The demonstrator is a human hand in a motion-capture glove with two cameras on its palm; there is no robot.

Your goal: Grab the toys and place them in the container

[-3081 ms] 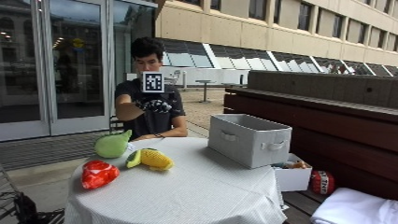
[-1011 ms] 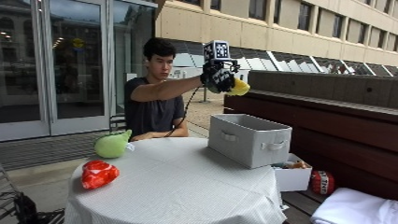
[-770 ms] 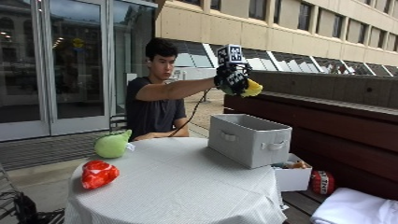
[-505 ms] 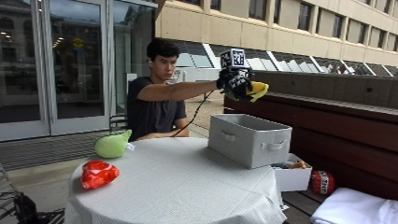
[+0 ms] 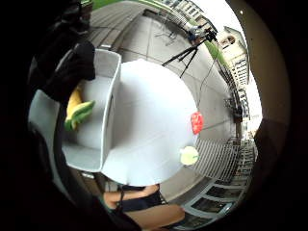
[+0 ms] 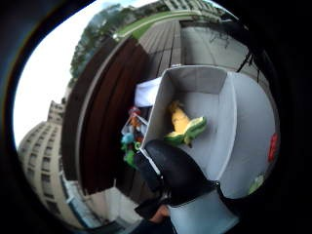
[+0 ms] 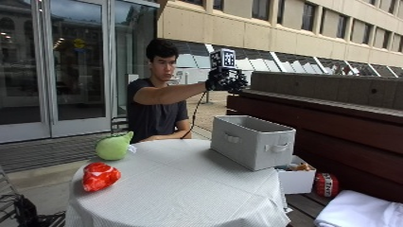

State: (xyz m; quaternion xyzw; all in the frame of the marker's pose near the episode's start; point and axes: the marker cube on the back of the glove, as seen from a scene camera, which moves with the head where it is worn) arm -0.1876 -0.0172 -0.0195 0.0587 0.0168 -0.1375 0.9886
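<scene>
Two toys on round white-clothed table outdoors; right hand fingers apart above grey container.

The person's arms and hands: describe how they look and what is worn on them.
The right hand wears a black glove, which shows as a bulky black shape in the thumb side palm view. The arm behind it is bare below the short sleeve of a dark grey T-shirt. The other hand is not clearly visible.
</scene>
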